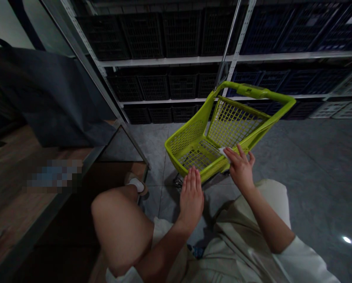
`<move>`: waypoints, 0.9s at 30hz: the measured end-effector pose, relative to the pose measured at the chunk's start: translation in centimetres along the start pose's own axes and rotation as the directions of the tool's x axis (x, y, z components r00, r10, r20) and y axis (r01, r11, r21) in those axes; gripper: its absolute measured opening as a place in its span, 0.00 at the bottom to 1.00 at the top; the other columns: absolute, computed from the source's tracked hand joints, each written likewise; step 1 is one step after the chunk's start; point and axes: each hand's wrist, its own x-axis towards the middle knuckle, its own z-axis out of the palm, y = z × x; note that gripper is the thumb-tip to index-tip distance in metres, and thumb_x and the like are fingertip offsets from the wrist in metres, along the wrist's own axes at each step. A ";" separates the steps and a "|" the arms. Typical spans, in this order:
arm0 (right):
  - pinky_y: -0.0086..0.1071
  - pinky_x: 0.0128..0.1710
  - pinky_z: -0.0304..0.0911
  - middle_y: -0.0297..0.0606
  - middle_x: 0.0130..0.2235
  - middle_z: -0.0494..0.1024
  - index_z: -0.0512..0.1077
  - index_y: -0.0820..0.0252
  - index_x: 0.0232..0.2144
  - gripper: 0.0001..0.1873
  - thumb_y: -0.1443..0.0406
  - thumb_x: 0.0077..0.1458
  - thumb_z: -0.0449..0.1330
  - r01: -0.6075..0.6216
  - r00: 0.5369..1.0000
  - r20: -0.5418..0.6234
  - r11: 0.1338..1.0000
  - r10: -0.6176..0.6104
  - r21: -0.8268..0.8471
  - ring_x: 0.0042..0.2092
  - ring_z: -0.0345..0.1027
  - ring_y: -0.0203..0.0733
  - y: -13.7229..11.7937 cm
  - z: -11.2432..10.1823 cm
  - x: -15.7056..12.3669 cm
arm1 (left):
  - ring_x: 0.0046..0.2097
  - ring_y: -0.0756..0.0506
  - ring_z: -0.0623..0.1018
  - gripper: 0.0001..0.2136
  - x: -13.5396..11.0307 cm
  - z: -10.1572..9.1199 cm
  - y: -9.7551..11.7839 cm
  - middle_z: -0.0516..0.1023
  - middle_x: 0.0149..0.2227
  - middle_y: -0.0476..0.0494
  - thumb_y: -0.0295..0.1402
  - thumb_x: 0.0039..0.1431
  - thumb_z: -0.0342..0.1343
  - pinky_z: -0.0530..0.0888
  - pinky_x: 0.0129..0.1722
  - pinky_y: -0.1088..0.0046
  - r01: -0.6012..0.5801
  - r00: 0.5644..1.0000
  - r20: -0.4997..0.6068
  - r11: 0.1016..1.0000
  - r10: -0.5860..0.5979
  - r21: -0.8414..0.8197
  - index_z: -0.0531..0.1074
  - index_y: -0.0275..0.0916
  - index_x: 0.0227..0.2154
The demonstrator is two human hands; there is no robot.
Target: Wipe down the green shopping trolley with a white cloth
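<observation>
A lime-green plastic shopping cart (pixel 190 147) with lattice walls stands on the floor just in front of me, its handle at the far side. My left hand (pixel 191 198) lies with fingers stretched out and together at the cart's near front corner, apparently touching the rim. In my right hand (pixel 240 167) is a small white wipe (pixel 224 151), pinched under the thumb-side fingers and pressed to the cart's near side rim. The other right-hand fingers are raised and spread. The palm side of both hands is hidden.
Behind the cart runs a metal shelving rack (pixel 164 61) with dark crates (pixel 182 33) on several levels. To my left is a wooden workbench (pixel 19 157) with a metal edge, bearing a large dark bag (pixel 55 90). My bent legs are close below the cart.
</observation>
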 end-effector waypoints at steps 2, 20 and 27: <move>0.57 0.66 0.43 0.38 0.61 0.73 0.68 0.53 0.60 0.33 0.76 0.53 0.50 0.028 0.999 0.017 0.998 -0.029 0.050 0.70 0.52 0.52 -2.3 0.4 -1.0 | 0.71 0.37 0.56 0.32 0.0 0.1 0.0 0.52 0.71 0.29 0.26 0.62 0.50 0.63 0.67 0.59 -0.004 1.000 0.006 1.000 0.004 0.015 0.51 0.22 0.68; 0.57 0.65 0.43 0.38 0.60 0.74 0.69 0.54 0.58 0.33 0.76 0.52 0.50 0.019 0.999 0.037 0.997 -0.022 0.081 0.70 0.51 0.52 -3.7 0.2 -1.5 | 0.71 0.37 0.55 0.32 0.0 0.3 0.0 0.54 0.71 0.29 0.26 0.62 0.49 0.63 0.67 0.58 -0.001 1.000 0.002 1.000 0.001 -0.018 0.51 0.25 0.68; 0.54 0.67 0.37 0.35 0.61 0.73 0.67 0.50 0.60 0.34 0.76 0.53 0.50 0.236 0.956 0.135 0.956 -0.261 0.175 0.70 0.50 0.48 -6.2 0.1 -2.8 | 0.72 0.38 0.54 0.32 0.1 0.1 -0.2 0.54 0.71 0.29 0.26 0.63 0.48 0.61 0.68 0.58 -0.008 1.000 0.014 1.000 0.008 -0.005 0.49 0.25 0.69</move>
